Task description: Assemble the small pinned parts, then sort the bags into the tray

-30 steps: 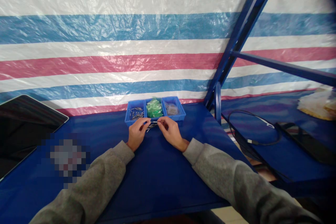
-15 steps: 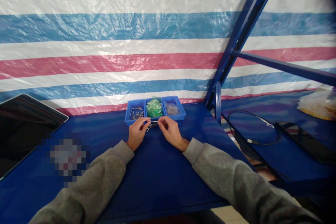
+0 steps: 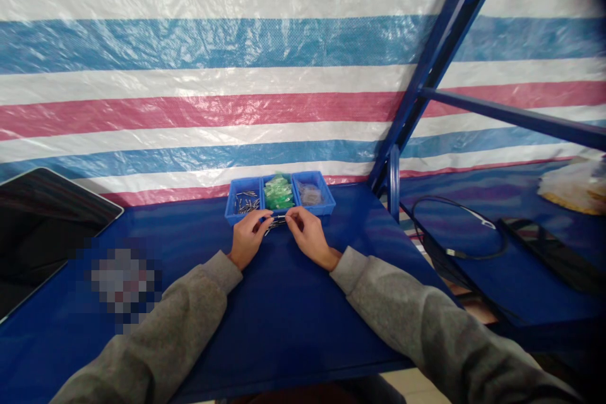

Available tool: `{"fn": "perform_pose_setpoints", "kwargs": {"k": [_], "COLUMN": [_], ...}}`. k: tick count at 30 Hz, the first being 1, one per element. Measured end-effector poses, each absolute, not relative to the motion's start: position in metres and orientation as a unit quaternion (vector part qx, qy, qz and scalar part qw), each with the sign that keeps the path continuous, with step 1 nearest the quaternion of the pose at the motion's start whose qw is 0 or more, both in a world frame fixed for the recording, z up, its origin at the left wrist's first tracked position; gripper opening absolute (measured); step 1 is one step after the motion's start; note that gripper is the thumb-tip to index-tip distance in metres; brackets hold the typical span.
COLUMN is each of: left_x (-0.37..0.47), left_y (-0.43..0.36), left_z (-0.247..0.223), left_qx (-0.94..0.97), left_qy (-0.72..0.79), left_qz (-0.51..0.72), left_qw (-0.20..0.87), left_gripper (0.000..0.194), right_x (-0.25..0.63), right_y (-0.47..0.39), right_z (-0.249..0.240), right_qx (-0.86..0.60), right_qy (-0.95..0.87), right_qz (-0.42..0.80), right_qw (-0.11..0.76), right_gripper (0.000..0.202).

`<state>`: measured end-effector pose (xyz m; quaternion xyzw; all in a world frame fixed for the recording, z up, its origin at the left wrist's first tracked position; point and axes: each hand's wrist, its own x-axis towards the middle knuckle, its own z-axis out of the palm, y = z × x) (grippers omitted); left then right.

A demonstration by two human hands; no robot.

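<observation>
Blue table [image 3: 284, 315] bears unreadable pixelated item [image 3: 122, 279]; left hand [image 3: 246, 240], right hand [image 3: 310, 238] pinch rod [image 3: 280, 216]

Wall sheet [image 3: 237, 110] striped red, white, blue; trays [image 3: 322, 209] blue; packets [image 3: 278, 192] green; slim pieces [image 3: 247, 206] black-silver; sleeves [image 3: 392, 303] grey.

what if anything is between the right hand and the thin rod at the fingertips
Nothing visible: the right hand pinches one end of the thin rod, the left hand the other. The pile of dark pieces shows just below it.
</observation>
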<state>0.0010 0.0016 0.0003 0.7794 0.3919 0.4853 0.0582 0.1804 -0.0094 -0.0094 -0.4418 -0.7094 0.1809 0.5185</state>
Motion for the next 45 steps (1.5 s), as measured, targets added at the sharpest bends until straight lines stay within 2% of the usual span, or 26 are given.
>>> {"fn": "perform_pose_setpoints", "kwargs": {"k": [45], "left_x": [0.0007], "left_y": [0.0022], "left_z": [-0.0006], "left_qx": [0.776], "left_qy": [0.430], "left_qz": [0.455], "left_qw": [0.072], "left_gripper": [0.021], "right_x": [0.1812], "right_y": [-0.0101], "right_z": [-0.0095], "right_qx": [-0.430], "right_qy": [-0.712], "right_qz": [0.187], "right_qw": [0.523], "right_gripper": [0.022]}}
